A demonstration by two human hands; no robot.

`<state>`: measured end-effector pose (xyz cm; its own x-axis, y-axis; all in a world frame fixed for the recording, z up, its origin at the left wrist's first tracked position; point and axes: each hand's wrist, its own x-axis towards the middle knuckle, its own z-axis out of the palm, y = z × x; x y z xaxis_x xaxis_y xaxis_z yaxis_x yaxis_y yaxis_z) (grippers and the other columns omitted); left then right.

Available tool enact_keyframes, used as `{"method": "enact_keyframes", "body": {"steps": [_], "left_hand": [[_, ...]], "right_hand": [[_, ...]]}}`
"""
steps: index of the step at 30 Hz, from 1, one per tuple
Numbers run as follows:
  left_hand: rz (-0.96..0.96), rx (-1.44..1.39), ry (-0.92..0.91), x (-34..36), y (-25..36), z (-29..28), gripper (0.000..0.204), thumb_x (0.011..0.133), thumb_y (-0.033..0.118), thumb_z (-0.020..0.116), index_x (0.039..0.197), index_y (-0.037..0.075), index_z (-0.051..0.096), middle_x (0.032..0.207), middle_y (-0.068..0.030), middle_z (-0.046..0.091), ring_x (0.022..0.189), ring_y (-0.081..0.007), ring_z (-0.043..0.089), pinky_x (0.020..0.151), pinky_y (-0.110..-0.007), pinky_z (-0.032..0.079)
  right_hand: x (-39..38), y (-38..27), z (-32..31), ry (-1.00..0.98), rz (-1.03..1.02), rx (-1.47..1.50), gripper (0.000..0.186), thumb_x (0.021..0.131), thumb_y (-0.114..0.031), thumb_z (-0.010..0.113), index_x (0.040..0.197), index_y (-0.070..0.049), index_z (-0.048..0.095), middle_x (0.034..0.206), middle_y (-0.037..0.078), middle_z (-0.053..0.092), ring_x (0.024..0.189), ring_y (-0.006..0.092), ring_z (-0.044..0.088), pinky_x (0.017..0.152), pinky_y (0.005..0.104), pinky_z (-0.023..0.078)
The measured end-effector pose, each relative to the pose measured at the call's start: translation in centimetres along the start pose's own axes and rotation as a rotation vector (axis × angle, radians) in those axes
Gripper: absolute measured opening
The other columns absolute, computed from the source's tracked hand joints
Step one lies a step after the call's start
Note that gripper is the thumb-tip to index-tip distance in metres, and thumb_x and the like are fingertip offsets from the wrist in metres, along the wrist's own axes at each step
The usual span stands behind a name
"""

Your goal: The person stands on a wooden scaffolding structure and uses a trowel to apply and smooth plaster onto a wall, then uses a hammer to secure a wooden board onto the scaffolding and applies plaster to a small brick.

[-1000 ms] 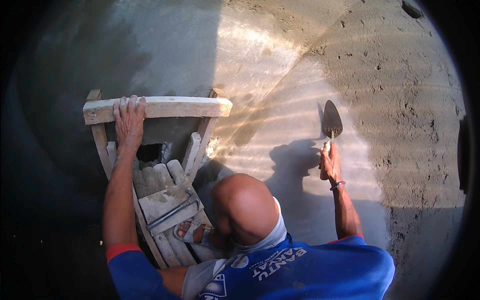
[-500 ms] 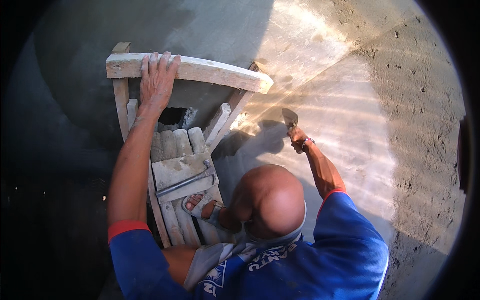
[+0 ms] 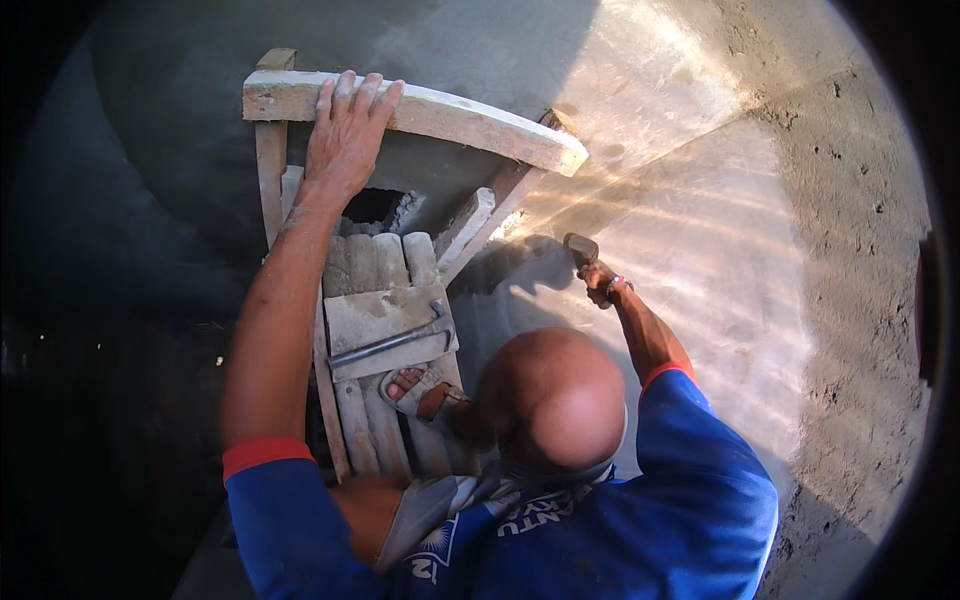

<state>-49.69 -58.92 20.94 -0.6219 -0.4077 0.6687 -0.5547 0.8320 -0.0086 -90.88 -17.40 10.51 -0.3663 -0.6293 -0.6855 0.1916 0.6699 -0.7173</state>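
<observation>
My left hand (image 3: 348, 140) is laid over a pale wooden beam (image 3: 470, 125), its fingers curled across the top edge. The beam is fixed across two upright timbers of a wooden scaffold. In my right hand (image 3: 598, 281) is a trowel (image 3: 580, 248), held by its handle close to the smooth grey plaster wall (image 3: 690, 260). Its blade points up and left, and its far side is hidden. A claw hammer (image 3: 392, 340) lies on a board of the scaffold platform (image 3: 370, 308), beside my sandalled foot (image 3: 420, 390).
A ragged dark hole (image 3: 370, 205) shows in the grey surface beyond the platform. Rough, pitted plaster (image 3: 860, 250) runs along the right side. A short plank (image 3: 466, 226) stands against the right upright. The area left of the scaffold is deep in shadow.
The scaffold sits farther right and higher in view. The trowel blade has turned and now shows at a different angle, lower against the wall. My left hand keeps its place on the beam.
</observation>
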Motion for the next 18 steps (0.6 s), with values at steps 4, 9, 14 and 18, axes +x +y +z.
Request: {"method": "enact_keyframes", "body": {"steps": [4,9,14,18], "left_hand": [[-0.003,-0.013,-0.098,0.1,-0.1,-0.2,0.084,0.079,0.008,0.072,0.15,0.018,0.028,0.149,-0.012,0.033,0.14,-0.0375,0.027,0.117,-0.054,0.018],[-0.002,0.003,-0.109,0.2,0.0,-0.3,0.092,0.075,0.013,0.076,0.151,0.017,0.024,0.149,-0.0145,0.033,0.141,-0.0396,0.025,0.118,-0.055,0.015],[-0.006,-0.05,-0.077,0.2,0.0,-1.0,0.071,0.086,0.005,0.058,0.15,0.017,0.03,0.149,-0.0144,0.035,0.141,-0.0391,0.025,0.119,-0.053,0.013],[-0.024,-0.096,-0.163,0.2,-0.1,-1.6,0.074,0.085,0.004,0.058,0.151,0.016,0.027,0.151,-0.0147,0.033,0.143,-0.0392,0.023,0.119,-0.053,0.01]], "right_hand": [[-4.9,-3.0,5.4,0.365,-0.146,-0.183,0.017,0.095,-0.027,0.053,0.095,-0.01,0.051,0.068,0.003,0.054,0.049,0.0154,0.053,0.041,0.0326,0.047],[-12.2,-8.8,11.8,0.273,-0.24,0.248,0.024,0.095,-0.022,0.052,0.115,-0.009,0.053,0.071,0.006,0.056,0.051,0.0178,0.055,0.042,0.0317,0.049],[-12.9,-10.7,15.4,0.229,-0.532,0.282,0.032,0.094,-0.017,0.052,0.125,-0.009,0.051,0.074,0.007,0.058,0.055,0.017,0.057,0.046,0.0294,0.049],[-12.0,-12.6,18.6,0.292,-0.714,0.096,0.04,0.093,-0.009,0.054,0.132,-0.009,0.047,0.073,0.004,0.054,0.055,0.0124,0.055,0.048,0.0262,0.048]]}}
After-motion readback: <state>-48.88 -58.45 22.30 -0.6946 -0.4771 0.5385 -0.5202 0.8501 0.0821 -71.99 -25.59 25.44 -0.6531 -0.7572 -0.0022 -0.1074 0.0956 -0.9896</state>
